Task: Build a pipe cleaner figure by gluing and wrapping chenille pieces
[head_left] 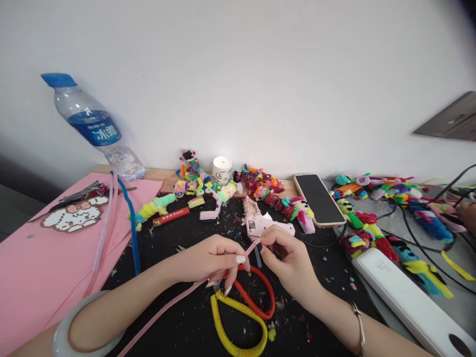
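While the pink pipe cleaner (174,301) runs up from the near left edge of the view, we pinch its far end between both hands over the black mat on the bench (193,327). Our left hand (211,259) is closed around the stem, thumb and forefinger pressing it; our right hand (286,255) grips the very tip with curled fingers. As we judge it, the work on this stem has barely begun — it is straight along nearly its whole length, with no coil or loop formed that we can see, so the shaping is all left to do.

Under our hands lie scissors (245,310) with one red and one yellow handle loop; their blades are hidden by our fingers. Just beyond sits a glue gun (260,223), and whether it is warm we cannot tell. Farther back, a row of finished fuzzy figures (267,193) stretches along the bench, with a phone (320,198) lying face up, a small white jar (222,169) and a water bottle (96,126) at the wall — the bottle looks tilted by the lens.

On the right a tangle of cables and more figures is cut off by the frame edge. The tip between our right fingers is too small to make out.
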`<state>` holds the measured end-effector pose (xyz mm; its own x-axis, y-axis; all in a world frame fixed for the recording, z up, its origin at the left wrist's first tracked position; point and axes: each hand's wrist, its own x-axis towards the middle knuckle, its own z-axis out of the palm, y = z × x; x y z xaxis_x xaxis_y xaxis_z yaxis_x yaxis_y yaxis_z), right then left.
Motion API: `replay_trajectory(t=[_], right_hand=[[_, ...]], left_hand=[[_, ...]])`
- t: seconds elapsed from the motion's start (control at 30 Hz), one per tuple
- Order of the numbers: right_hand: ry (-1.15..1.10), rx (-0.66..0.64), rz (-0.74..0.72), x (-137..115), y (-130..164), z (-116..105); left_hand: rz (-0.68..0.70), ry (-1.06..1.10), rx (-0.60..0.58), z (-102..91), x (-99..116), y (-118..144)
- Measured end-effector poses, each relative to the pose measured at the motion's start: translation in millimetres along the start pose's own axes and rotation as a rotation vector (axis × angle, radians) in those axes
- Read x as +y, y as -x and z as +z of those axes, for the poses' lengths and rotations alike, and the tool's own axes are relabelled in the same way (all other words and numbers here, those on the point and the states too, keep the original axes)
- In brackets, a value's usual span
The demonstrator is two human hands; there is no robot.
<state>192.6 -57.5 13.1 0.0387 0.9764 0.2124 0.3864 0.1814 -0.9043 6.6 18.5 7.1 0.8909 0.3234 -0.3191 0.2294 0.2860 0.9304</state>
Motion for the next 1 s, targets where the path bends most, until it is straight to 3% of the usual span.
replay_trajectory(t=[0.27,1.0], right_hand=[[0.121,0.007,-0.037,-1.4,0.9,-0.5],[0.47,0.035,-0.314,4.3,3.9,2.2]], left_hand=[[0.01,-0.024,-0.009,0.6,0.5,-0.3],[0.003,-0.087,-0.006,4.5,4.0,0.4]])
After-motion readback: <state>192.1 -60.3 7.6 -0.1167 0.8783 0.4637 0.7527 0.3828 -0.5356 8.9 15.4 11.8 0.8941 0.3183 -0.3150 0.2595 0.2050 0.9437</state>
